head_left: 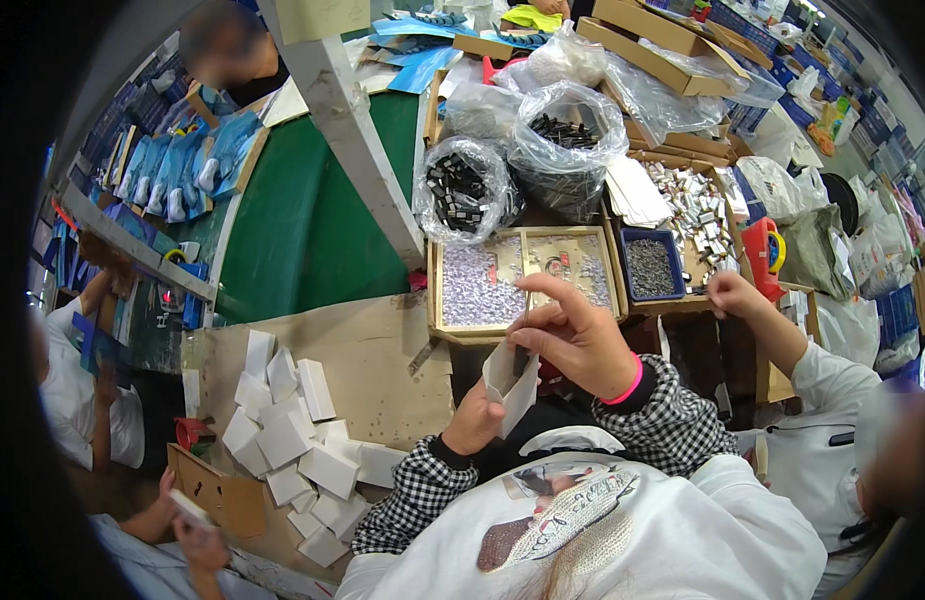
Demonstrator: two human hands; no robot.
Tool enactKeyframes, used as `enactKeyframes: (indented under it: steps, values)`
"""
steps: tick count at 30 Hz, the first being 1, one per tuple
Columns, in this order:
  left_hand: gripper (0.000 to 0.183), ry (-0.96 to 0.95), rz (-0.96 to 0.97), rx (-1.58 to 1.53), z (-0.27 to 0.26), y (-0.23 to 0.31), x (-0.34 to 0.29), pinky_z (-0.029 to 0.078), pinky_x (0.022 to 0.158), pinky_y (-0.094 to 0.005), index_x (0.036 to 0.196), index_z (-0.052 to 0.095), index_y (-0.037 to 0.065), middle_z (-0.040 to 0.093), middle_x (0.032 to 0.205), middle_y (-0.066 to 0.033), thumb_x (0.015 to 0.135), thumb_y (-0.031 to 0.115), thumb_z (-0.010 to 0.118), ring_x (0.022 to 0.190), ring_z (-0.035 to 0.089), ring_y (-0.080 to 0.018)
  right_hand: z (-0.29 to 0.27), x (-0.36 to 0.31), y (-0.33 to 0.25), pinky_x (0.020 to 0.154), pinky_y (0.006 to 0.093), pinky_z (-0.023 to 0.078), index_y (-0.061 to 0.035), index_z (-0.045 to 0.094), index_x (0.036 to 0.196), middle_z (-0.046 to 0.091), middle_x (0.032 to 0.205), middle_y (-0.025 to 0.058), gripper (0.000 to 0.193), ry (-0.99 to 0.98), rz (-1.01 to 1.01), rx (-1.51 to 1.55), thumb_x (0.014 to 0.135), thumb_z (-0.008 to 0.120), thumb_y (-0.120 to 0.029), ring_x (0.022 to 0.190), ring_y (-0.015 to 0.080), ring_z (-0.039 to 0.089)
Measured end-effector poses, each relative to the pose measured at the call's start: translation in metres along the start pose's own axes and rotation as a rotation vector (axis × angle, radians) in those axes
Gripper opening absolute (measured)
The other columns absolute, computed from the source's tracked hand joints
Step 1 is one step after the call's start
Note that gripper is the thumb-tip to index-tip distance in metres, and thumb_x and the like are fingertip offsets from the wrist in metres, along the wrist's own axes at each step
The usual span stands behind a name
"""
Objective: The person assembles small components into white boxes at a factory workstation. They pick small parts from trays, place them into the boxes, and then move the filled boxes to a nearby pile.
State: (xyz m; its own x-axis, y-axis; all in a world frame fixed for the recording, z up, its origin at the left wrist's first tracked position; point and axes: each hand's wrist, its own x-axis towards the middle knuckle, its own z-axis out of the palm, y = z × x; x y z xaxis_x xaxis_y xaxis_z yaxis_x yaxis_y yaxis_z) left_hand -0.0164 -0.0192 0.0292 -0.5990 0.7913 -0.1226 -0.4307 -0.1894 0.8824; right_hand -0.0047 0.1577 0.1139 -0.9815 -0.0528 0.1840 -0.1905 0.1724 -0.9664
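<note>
My left hand (472, 420) is closed round a small white box (513, 398), held upright in front of my body with its top open. Above the opening is my right hand (587, 345), thumb and forefinger pinched together. A small dark piece shows between those fingertips, too little of it visible to name. What lies inside the box is hidden. Just beyond my hands stands a shallow wooden tray (433, 290) with two compartments of small pale pieces. To the left, many closed white boxes (285, 438) lie in a loose pile on brown cardboard (402, 385).
Behind the tray stand clear bags of black parts (462, 190) (562, 140). A blue bin (653, 297) of small grey parts and a box of silvery pieces (697, 215) are at the right. A green belt (302, 210) runs past a metal post (362, 140). Co-workers sit on both sides.
</note>
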Motion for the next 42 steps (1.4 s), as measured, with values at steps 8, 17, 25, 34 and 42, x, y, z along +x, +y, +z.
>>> enactKeyframes:
  steps: [8, 17, 25, 34, 42]
  values:
    - [0.117, 0.103, 0.304, -0.198, 0.01, -0.014, 0.004, 0.03, 0.103, -0.0337, 0.138, 0.021, 0.001, 0.036, 0.134, -0.0078, 0.055, 0.059, 0.078, 0.124, 0.037, -0.0191, 0.024, -0.01, -0.006, 0.074, 0.0335, 0.048, -0.0075, 0.064, 0.089, 0.063, 0.085, 0.0054, 0.018, 0.092, -0.462, -0.462, 0.071, 0.068, -0.006, 0.085, 0.0249, 0.057]
    - [0.113, 0.143, 0.923, 0.186, -0.001, -0.013, 0.006, 0.034, 0.096, -0.0336, 0.129, 0.031, -0.003, 0.038, 0.128, -0.0143, 0.05, 0.063, 0.078, 0.115, 0.042, -0.0229, 0.0, -0.026, -0.023, 0.059, 0.0278, 0.047, -0.0026, 0.065, 0.09, 0.063, 0.077, 0.0081, 0.017, 0.159, -0.369, -0.228, 0.074, 0.066, 0.002, 0.066, 0.021, 0.06]
    - [0.103, 0.194, 0.37, -0.043, 0.004, -0.029, 0.007, 0.044, 0.091, -0.0378, 0.132, 0.03, -0.003, 0.046, 0.126, -0.0152, 0.067, 0.072, 0.055, 0.111, 0.051, -0.0235, -0.012, -0.035, 0.059, 0.067, 0.0267, 0.049, 0.0001, 0.063, 0.098, 0.066, 0.085, 0.0113, 0.017, 0.069, 0.022, -0.194, 0.083, 0.06, -0.007, 0.076, 0.0187, 0.064]
    - [0.108, 0.016, 0.012, -0.107, 0.006, -0.039, 0.009, 0.044, 0.09, -0.0349, 0.135, 0.027, -0.001, 0.044, 0.129, -0.0155, 0.064, 0.075, 0.056, 0.111, 0.05, -0.0241, -0.051, -0.039, 0.16, 0.073, 0.0336, 0.049, -0.0031, 0.065, 0.094, 0.065, 0.088, 0.0147, 0.02, 0.337, 0.343, -0.424, 0.083, 0.058, -0.019, 0.081, 0.0287, 0.063]
    - [0.107, 0.044, 0.019, -0.027, 0.001, -0.032, 0.014, 0.042, 0.091, -0.0339, 0.133, 0.029, -0.002, 0.044, 0.127, -0.014, 0.064, 0.075, 0.055, 0.112, 0.049, -0.0226, -0.064, 0.008, 0.198, 0.074, 0.0395, 0.048, -0.0067, 0.066, 0.089, 0.064, 0.085, 0.0144, 0.018, 0.187, 0.333, -0.708, 0.082, 0.056, -0.019, 0.081, 0.0317, 0.06]
